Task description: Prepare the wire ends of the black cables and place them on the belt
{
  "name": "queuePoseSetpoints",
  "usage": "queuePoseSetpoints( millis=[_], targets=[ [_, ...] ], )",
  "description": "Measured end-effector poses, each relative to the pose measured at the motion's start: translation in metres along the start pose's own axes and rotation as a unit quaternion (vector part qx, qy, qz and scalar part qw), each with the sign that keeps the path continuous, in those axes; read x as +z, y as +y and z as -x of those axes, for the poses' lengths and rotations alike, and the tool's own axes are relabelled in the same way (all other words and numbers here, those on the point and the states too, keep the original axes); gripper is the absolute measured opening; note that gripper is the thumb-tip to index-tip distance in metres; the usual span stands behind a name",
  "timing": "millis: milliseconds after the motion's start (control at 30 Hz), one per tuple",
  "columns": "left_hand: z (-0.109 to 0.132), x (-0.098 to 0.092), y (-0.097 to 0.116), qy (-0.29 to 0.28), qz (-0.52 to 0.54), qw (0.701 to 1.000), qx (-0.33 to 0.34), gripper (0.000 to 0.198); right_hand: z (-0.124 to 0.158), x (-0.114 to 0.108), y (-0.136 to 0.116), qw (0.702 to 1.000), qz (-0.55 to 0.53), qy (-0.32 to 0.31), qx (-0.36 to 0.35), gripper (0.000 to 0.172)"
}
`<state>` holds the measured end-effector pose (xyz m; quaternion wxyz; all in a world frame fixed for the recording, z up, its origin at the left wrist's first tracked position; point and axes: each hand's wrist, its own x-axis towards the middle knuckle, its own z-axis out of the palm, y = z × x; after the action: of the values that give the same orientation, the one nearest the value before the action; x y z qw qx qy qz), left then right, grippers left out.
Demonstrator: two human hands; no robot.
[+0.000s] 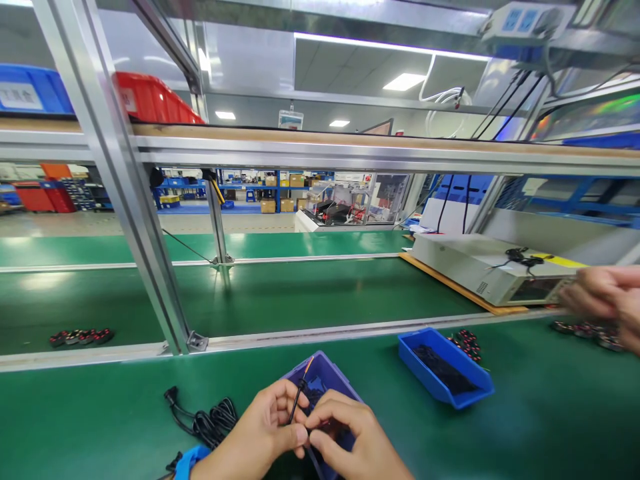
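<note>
My left hand (260,430) and my right hand (350,437) meet low in the middle of the view, fingers pinched together on a thin black wire (299,393) with a red-orange tip that sticks up between them. Both hands hover over a small purple-blue bin (327,373) with dark parts in it, resting on the green mat. A blue wrist strap (189,461) shows on my left wrist.
A coiled black cable (210,420) lies left of my hands. A blue tray (445,370) of black parts sits to the right, with red-black coils (467,343) behind it. Another person's hand (607,300) works at the right edge near a white instrument (480,263). More coils (80,337) lie on the conveyor belt.
</note>
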<state>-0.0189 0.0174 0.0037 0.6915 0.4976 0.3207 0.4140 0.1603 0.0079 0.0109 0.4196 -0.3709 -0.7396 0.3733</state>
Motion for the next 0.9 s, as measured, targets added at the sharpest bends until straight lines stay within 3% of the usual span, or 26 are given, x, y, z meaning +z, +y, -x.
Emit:
queuePoseSetpoints(
  millis=[233, 367, 400, 467, 533, 567, 667, 733, 800, 900],
  targets=[
    [0.003, 0.000, 0.006, 0.008, -0.035, 0.999, -0.005, 0.044, 0.004, -0.008, -0.009, 0.999, 0.041, 0.000, 0.006, 0.014],
    [0.005, 0.004, 0.019, 0.049, -0.017, 0.998, -0.029, 0.045, 0.010, -0.036, -0.021, 0.985, -0.005, -0.175, 0.001, 0.006],
    [0.005, 0.005, 0.021, 0.060, -0.006, 0.997, -0.044, 0.050, 0.009, -0.040, -0.021, 0.983, 0.007, -0.182, 0.006, 0.008],
    [0.004, 0.007, 0.023, 0.072, 0.004, 0.995, -0.073, 0.058, 0.005, -0.040, -0.014, 0.981, 0.152, -0.119, 0.031, 0.008],
    [0.003, 0.007, 0.021, 0.059, 0.006, 0.994, -0.093, 0.061, -0.002, -0.028, 0.000, 0.931, 0.354, -0.075, 0.047, 0.010],
    [0.002, 0.006, 0.020, 0.045, 0.011, 0.994, -0.102, 0.061, -0.005, -0.020, 0.009, 0.911, 0.402, -0.075, 0.047, 0.011],
    [0.001, 0.007, 0.018, 0.012, 0.033, 0.993, -0.111, 0.057, -0.013, 0.005, 0.031, 0.892, 0.444, -0.085, 0.032, 0.007],
    [0.002, 0.009, 0.020, 0.003, 0.047, 0.994, -0.098, 0.050, -0.014, 0.013, 0.040, 0.888, 0.454, -0.075, 0.018, 0.017],
    [0.001, 0.013, 0.022, -0.003, 0.056, 0.995, -0.078, 0.043, -0.012, 0.014, 0.042, 0.887, 0.457, -0.056, 0.002, 0.024],
    [-0.004, 0.019, 0.024, 0.004, 0.034, 0.998, -0.055, 0.038, -0.007, 0.008, 0.039, 0.889, 0.457, -0.014, -0.019, 0.021]
  ],
)
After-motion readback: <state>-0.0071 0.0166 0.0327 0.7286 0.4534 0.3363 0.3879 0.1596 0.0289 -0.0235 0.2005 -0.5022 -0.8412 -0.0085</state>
